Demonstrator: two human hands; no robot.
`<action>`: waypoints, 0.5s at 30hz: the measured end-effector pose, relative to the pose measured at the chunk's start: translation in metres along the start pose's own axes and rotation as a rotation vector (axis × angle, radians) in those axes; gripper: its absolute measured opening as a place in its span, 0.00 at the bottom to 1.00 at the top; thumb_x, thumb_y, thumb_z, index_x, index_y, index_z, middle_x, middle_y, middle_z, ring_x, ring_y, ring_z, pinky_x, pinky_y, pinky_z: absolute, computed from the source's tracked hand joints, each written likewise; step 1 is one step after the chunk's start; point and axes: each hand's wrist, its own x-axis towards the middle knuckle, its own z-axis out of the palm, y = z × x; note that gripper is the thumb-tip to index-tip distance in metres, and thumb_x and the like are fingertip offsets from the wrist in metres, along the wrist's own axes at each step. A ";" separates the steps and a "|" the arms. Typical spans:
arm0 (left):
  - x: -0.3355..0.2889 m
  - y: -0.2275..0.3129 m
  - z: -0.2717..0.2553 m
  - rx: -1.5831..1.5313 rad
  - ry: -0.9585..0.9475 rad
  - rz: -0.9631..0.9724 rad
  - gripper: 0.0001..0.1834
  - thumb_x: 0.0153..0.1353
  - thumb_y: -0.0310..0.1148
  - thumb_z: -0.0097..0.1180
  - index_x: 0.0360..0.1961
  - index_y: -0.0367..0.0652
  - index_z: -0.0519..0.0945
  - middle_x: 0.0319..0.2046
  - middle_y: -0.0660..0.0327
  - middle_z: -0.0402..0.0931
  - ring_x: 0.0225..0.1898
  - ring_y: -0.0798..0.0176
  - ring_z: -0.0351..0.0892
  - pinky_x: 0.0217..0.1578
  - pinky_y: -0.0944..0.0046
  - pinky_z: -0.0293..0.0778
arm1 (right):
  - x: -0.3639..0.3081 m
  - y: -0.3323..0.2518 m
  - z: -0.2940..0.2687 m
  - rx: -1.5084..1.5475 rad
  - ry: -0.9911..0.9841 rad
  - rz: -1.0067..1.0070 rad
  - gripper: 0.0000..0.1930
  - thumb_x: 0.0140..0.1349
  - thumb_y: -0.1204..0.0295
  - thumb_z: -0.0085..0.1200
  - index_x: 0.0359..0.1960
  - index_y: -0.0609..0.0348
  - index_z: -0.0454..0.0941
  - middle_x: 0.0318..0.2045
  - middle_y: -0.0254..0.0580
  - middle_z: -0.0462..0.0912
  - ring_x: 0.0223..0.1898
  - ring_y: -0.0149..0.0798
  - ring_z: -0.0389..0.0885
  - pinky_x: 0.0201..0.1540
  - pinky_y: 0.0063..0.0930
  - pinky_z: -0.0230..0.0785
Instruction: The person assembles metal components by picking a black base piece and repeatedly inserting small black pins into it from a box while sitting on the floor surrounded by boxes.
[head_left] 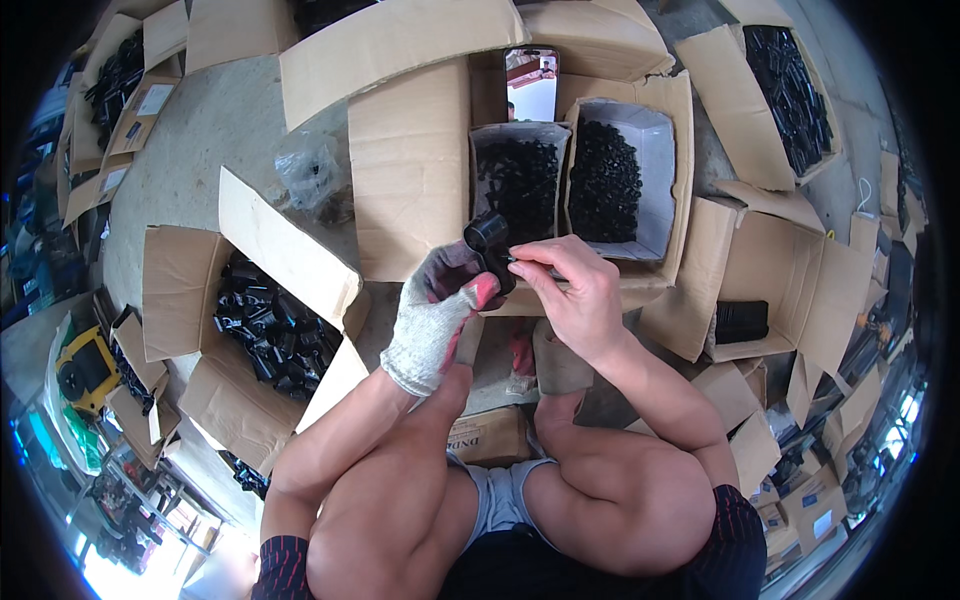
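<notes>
The gloved left hand (pixel 430 320) grips a black part (pixel 487 230) from the left, seemingly to steady it while the bare right hand (pixel 575 290) pinches at its right side. The part is held up at the near end of the left inner box (pixel 474 165); this box and the right inner box (pixel 655 190), both of small black pieces, probably stand there for easy reach. Whether the right fingertips also hold a small piece is hidden. The glove covers the part's lower left, and dark pieces in the left carton (pixel 190 290) blur together.

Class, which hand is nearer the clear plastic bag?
Left. The gloved left hand is below and right of the clear plastic bag; the bare right hand is farther right.
</notes>
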 end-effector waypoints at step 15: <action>0.000 -0.003 -0.001 -0.033 0.030 -0.004 0.20 0.63 0.25 0.69 0.54 0.36 0.77 0.44 0.58 0.83 0.42 0.66 0.84 0.46 0.63 0.83 | -0.005 0.002 0.006 0.032 0.016 0.117 0.07 0.61 0.78 0.68 0.40 0.63 0.87 0.34 0.44 0.88 0.33 0.38 0.87 0.36 0.28 0.78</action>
